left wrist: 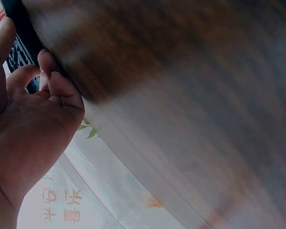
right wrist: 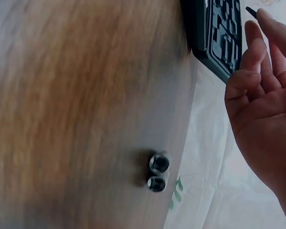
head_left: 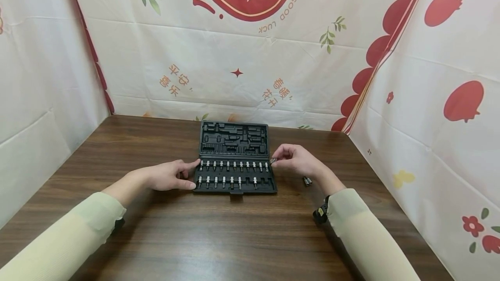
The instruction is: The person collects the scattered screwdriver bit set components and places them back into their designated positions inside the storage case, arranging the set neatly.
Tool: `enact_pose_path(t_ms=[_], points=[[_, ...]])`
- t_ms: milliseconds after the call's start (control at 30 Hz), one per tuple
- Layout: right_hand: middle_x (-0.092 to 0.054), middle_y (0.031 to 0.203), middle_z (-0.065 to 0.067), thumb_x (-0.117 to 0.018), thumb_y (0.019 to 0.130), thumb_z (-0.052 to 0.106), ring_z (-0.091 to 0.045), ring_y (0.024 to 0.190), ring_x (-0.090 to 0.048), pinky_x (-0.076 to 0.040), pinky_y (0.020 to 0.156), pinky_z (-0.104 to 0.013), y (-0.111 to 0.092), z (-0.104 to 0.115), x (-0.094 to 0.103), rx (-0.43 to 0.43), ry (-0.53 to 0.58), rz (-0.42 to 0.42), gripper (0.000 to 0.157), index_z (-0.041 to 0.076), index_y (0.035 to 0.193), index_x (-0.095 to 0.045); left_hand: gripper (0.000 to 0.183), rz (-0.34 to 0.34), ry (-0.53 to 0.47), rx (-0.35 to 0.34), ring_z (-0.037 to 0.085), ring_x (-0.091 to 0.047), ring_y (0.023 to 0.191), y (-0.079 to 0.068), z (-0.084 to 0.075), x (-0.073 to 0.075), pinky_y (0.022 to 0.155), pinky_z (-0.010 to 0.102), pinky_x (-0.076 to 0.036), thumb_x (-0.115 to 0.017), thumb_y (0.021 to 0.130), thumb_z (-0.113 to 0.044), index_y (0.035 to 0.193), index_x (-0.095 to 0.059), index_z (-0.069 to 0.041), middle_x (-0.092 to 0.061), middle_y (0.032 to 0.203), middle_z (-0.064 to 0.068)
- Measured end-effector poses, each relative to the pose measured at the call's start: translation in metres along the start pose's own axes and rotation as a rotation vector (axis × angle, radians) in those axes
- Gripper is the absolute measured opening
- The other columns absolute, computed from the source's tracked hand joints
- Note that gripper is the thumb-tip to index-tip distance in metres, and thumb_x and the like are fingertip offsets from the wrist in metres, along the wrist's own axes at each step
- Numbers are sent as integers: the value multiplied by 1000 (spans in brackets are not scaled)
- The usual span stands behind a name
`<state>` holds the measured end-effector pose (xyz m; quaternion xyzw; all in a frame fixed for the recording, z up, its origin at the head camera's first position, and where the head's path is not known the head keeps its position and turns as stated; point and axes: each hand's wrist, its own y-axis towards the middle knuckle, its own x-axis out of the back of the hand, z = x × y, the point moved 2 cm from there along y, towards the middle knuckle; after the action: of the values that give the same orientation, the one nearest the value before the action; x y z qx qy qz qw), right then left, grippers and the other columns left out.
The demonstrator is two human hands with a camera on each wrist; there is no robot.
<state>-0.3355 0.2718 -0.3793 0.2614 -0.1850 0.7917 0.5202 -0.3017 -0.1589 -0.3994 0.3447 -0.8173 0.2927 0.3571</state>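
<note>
A black tool case [head_left: 235,194] lies unfolded on the table, with two rows of silver bit sockets in its near half. At the case's left edge is my left hand [head_left: 168,176], thumb at the near corner and index finger by the hinge. My right hand [head_left: 297,160] pinches a small bit socket [head_left: 273,161] just off the case's right side, by the end of the back row. In the right wrist view, the dark tip [right wrist: 251,12] of that bit socket pokes out past the fingers. The front row has unfilled slots toward the right.
Two loose sockets [head_left: 307,181] lie side by side on the brown wooden table [head_left: 218,237], under the right forearm. The lid [head_left: 234,138] of the case is folded back flat with bare moulded recesses. Printed white cloth [head_left: 218,90] hangs around the table.
</note>
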Motion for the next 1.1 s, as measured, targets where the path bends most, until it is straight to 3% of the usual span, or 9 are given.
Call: enact_pose_path(t_ms=[200, 467, 933, 1100], points=[[-82, 113, -8, -80, 100, 12, -18, 90, -71, -60, 80, -32, 4, 0, -7, 17, 47, 53, 18, 7, 115, -73, 89, 0, -2, 1, 21, -55, 103, 0, 1, 0, 92, 41, -47, -73, 106, -48, 175, -29, -14, -59, 126, 13], [-80, 104, -6, -82, 101, 26, -23, 90, -68, -59, 76, -33, 5, 5, -14, -4, 13, 60, 30, 7, 124, -75, 89, 2, -1, 1, 22, -55, 102, 0, 0, 1, 91, 41, -47, -73, 106, -48, 175, -29, -14, -59, 126, 13], [-78, 98, 0, -84, 99, 20, -15, 80, -63, -53, 68, -30, 11, 19, -37, 61, -42, 131, 21, 10, 116, -77, 89, -8, -1, 0, 21, -55, 102, 1, 1, 0, 90, 39, -46, -73, 106, -47, 175, -29, -12, -59, 124, 13], [-80, 98, 1, -86, 96, 14, -14, 86, -68, -55, 74, -28, 12, 25, -48, 90, -59, 173, 16, 9, 107, -76, 89, -2, 4, -3, 21, -55, 102, 0, 0, 0, 91, 40, -46, -73, 106, -47, 175, -29, -12, -59, 124, 13]])
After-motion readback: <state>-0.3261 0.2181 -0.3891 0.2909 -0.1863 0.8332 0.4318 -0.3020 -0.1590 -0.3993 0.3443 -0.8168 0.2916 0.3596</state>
